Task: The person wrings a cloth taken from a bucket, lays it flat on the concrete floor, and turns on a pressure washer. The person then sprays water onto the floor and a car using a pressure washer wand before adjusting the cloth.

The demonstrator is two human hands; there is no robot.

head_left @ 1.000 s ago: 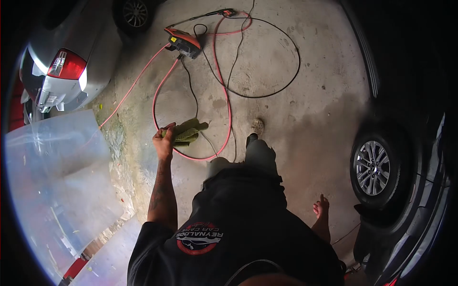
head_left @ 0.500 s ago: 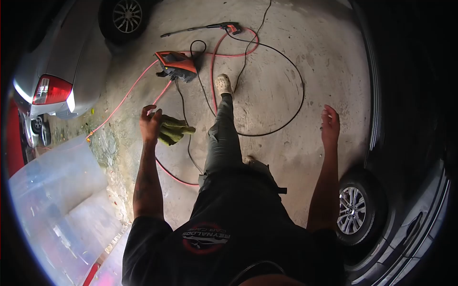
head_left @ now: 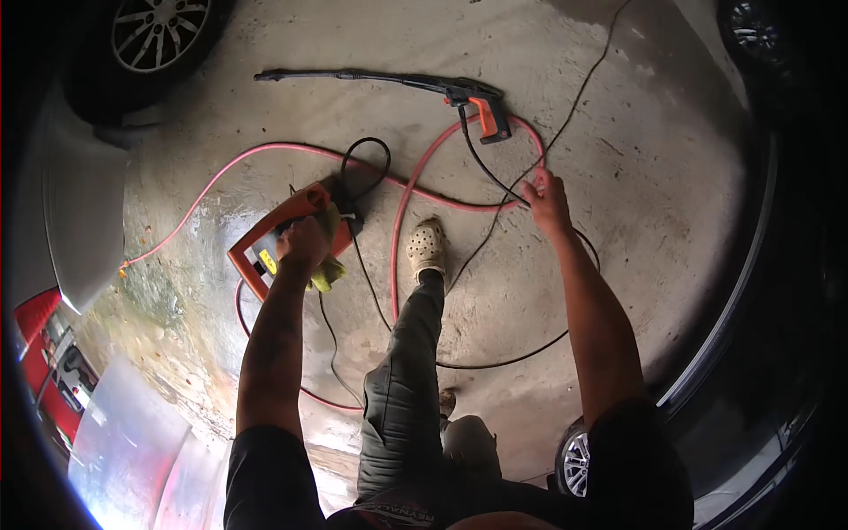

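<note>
Your left hand [head_left: 303, 243] over the orange pressure washer [head_left: 281, 215], fingers closed on a green cloth [head_left: 327, 272], any grip on the washer impossible to tell, your right hand [head_left: 548, 205] right of the washer, fingers loosely bent, released.

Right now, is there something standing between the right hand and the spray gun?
Nothing upright shows between the right hand and the spray gun; only the pink hose and a thin dark cord lie near that path, low on the floor.
</note>
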